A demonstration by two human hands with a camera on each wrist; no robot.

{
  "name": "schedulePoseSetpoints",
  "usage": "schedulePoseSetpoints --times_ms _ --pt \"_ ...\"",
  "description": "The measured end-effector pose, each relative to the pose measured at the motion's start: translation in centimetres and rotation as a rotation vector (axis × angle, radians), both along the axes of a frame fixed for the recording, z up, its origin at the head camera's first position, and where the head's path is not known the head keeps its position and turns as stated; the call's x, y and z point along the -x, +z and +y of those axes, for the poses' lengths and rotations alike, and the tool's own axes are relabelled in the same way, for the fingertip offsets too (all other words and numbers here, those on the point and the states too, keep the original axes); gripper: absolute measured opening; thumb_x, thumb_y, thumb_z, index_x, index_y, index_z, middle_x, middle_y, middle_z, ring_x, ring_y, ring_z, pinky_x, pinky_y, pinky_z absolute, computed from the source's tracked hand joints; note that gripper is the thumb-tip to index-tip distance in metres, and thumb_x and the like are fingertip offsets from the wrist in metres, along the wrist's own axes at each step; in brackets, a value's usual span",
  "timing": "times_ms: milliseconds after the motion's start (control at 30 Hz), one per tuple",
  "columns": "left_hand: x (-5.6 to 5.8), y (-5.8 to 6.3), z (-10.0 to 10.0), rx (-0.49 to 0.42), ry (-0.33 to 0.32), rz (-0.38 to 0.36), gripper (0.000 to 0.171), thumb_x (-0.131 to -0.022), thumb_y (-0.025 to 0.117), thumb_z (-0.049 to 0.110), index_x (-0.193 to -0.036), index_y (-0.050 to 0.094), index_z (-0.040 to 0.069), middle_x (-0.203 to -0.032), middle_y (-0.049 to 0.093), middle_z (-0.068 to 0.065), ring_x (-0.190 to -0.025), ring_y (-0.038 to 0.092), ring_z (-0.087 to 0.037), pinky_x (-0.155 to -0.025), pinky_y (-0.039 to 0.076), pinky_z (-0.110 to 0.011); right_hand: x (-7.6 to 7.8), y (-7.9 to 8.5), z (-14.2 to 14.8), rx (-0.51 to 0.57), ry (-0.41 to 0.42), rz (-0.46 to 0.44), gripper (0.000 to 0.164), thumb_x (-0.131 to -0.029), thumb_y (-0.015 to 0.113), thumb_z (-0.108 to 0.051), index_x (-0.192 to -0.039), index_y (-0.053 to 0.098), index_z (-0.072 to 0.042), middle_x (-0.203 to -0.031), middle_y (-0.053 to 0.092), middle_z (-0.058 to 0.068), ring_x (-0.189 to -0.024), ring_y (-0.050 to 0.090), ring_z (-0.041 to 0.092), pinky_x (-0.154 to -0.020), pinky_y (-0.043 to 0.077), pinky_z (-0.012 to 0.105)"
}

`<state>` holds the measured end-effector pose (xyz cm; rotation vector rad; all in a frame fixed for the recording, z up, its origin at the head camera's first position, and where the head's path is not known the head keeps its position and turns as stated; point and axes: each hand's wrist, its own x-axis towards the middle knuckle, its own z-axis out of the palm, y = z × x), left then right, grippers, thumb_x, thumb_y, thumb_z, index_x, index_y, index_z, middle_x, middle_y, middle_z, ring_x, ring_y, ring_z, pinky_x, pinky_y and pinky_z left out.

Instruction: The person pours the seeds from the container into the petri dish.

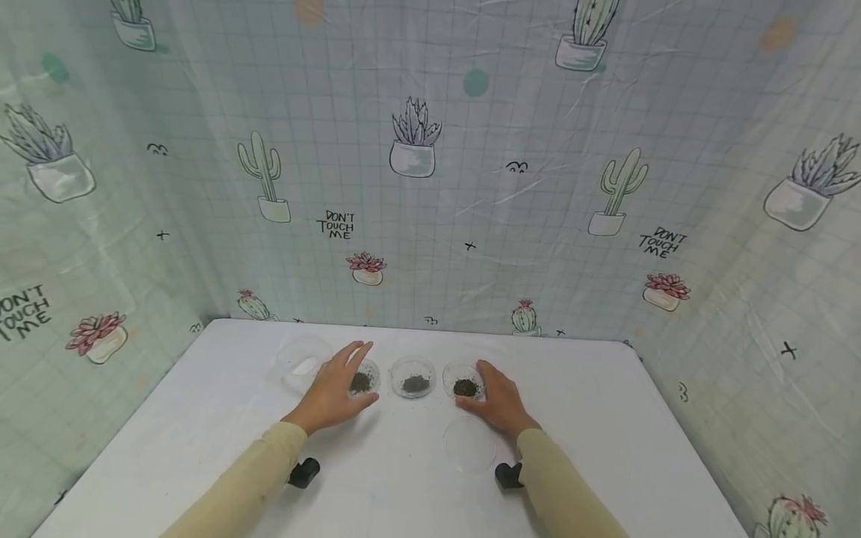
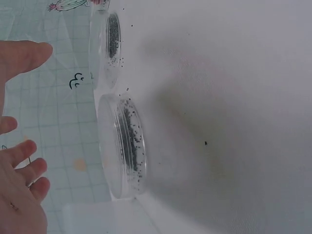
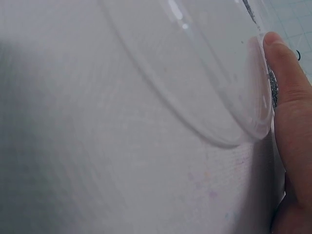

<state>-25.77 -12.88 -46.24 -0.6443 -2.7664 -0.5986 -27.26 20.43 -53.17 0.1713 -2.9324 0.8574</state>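
Three clear petri dishes with dark granules stand in a row on the white table. My left hand [image 1: 332, 390] hovers at the left petri dish [image 1: 365, 379], fingers spread and bent loosely over it, thumb apart. In the left wrist view that hand's thumb and fingers [image 2: 31, 170] are raised clear of the dishes. The middle petri dish [image 1: 413, 377] stands between my hands. At the right petri dish [image 1: 464, 379], my right hand [image 1: 499, 400] grips the side, thumb at the near edge and fingers round the far right. A clear round lid [image 1: 469, 446] lies just in front of it.
More clear round plastic pieces [image 1: 299, 355], with something white on them, lie left of my left hand. Loose dark grains are scattered around the dishes. A patterned cloth [image 1: 430, 246] rises behind the table and along both sides. Black wrist mounts [image 1: 305, 473] hang below the sleeves.
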Motion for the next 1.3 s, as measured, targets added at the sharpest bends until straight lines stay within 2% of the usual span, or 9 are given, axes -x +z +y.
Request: schedulePoseSetpoints --times_ms 300,600,833,1067,1300 --pt "-0.5 0.6 1.5 -0.033 -0.077 -0.009 0.084 -0.076 0.069 0.043 -0.145 0.026 0.02 -0.144 0.034 -0.005 -0.131 0.036 -0.026 -0.102 0.034 -0.052 0.1 0.2 0.1 -0.006 0.011 0.01 0.099 -0.066 0.063 -0.069 -0.142 0.029 -0.015 -0.144 0.037 0.005 -0.133 0.036 0.028 -0.112 0.025 0.047" --pt "-1.1 0.4 3.3 -0.018 -0.119 -0.018 0.082 -0.076 0.068 0.043 -0.144 0.028 0.021 -0.145 0.034 -0.005 -0.131 0.037 -0.027 -0.103 0.035 -0.051 -0.1 0.2 -0.1 -0.019 0.008 -0.005 0.099 -0.067 0.064 -0.067 -0.143 0.028 -0.014 -0.145 0.036 0.006 -0.134 0.034 0.027 -0.112 0.024 0.047" --pt "-1.8 0.4 4.6 0.009 -0.166 -0.072 0.081 -0.078 0.065 0.045 -0.145 0.026 0.019 -0.146 0.032 -0.006 -0.131 0.037 -0.028 -0.104 0.035 -0.05 -0.2 -0.2 -0.1 -0.009 0.008 0.014 0.099 -0.066 0.063 -0.068 -0.142 0.03 -0.015 -0.144 0.037 0.006 -0.133 0.035 0.027 -0.112 0.025 0.047" --pt "-1.6 0.4 5.2 0.014 -0.209 -0.089 0.08 -0.08 0.064 0.045 -0.145 0.024 0.021 -0.147 0.03 -0.005 -0.133 0.034 -0.026 -0.105 0.033 -0.052 0.0 0.3 -0.3 0.016 0.007 0.01 0.098 -0.067 0.064 -0.066 -0.142 0.028 -0.015 -0.145 0.037 0.007 -0.134 0.034 0.027 -0.113 0.022 0.047" --pt "-1.9 0.2 5.9 0.015 -0.235 -0.12 0.078 -0.08 0.062 0.048 -0.145 0.024 0.023 -0.147 0.029 -0.003 -0.133 0.035 -0.024 -0.104 0.034 -0.054 0.2 0.2 -0.2 0.015 0.0 0.002 0.098 -0.067 0.064 -0.067 -0.142 0.029 -0.015 -0.145 0.037 0.007 -0.134 0.033 0.027 -0.113 0.022 0.049"
